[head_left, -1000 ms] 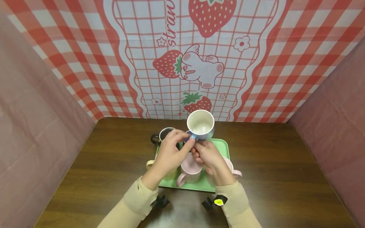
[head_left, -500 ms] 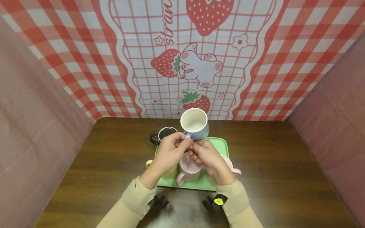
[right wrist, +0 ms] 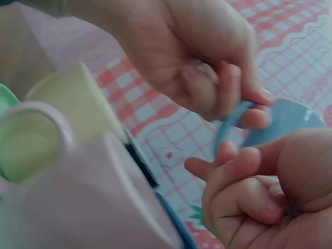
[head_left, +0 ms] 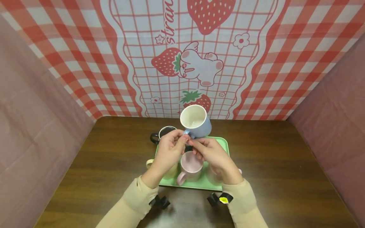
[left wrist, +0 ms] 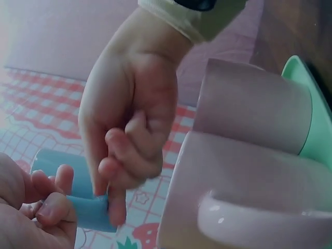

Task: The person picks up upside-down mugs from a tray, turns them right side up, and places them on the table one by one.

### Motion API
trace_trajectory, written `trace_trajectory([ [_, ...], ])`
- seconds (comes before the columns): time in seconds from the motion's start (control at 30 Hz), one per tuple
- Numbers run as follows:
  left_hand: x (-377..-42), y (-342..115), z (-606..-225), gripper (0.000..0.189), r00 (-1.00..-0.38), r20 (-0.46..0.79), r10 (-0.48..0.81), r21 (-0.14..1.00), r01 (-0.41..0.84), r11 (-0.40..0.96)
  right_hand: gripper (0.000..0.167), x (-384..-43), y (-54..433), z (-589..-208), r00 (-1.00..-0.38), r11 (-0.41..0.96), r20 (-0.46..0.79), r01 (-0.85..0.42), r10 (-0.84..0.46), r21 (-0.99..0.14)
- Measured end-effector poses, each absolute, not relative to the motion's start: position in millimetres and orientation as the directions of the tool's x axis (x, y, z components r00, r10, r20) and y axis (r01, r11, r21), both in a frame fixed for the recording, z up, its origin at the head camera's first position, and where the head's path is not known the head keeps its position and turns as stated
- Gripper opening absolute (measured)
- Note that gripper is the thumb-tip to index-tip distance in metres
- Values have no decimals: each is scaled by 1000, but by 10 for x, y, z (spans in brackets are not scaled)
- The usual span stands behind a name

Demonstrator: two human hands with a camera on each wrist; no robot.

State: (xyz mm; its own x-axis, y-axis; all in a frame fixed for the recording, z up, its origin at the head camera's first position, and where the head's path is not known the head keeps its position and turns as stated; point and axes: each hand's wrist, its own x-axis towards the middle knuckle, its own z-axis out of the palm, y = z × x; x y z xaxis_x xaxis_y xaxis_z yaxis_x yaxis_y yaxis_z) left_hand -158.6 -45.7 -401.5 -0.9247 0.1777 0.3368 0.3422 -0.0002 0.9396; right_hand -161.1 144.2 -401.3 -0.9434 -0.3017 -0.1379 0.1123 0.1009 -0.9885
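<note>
A light blue mug with a white inside hangs tilted above the back of the green tray, its handle towards me. My left hand pinches that handle between thumb and forefinger, plain in the right wrist view, where the blue handle curves away from the fingertips. Close beside it, my right hand holds the handle's lower part; in the left wrist view its thumb and forefinger lie either side of the blue piece. The other fingers of both hands are curled. Below them stands a pink mug.
On the tray, a yellow mug is partly behind my left wrist, and another pink mug is largely covered by my right arm. A black mug stands at the back left. A strawberry-print cloth backs the wooden table.
The blue mug has moved slightly left and tilted further over. My right wrist has swung right, over the right pink mug, while its fingertips stay at the handle.
</note>
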Motion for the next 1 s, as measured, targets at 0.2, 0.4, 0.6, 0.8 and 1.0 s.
trace_trajectory([
  [0.2, -1651, -590, -3986, 16, -933, 337, 128, 941, 340, -5, 28, -1509, 1763, -3881, -963, 394, 29, -138, -269, -909],
  [0.4, -1769, -839, -3955, 14, -940, 341, 31, 940, 341, 9, 20, -1387, 2072, -3933, -952, 601, 154, -288, -265, -746],
  [0.6, -1915, -1132, -3973, 14, -938, 341, -66, 938, 344, -39, 21, -1327, 2231, -4138, -921, 656, 256, -390, -294, -647],
  [0.8, -2037, -1403, -4013, 16, -927, 334, -172, 940, 340, -11, 54, -1289, 2329, -4154, -893, 658, 227, -442, -389, -610],
  [1.0, -2155, -1622, -4074, 19, -917, 318, -241, 947, 319, 36, 79, -1293, 2405, -4127, -868, 668, 178, -474, -463, -574],
])
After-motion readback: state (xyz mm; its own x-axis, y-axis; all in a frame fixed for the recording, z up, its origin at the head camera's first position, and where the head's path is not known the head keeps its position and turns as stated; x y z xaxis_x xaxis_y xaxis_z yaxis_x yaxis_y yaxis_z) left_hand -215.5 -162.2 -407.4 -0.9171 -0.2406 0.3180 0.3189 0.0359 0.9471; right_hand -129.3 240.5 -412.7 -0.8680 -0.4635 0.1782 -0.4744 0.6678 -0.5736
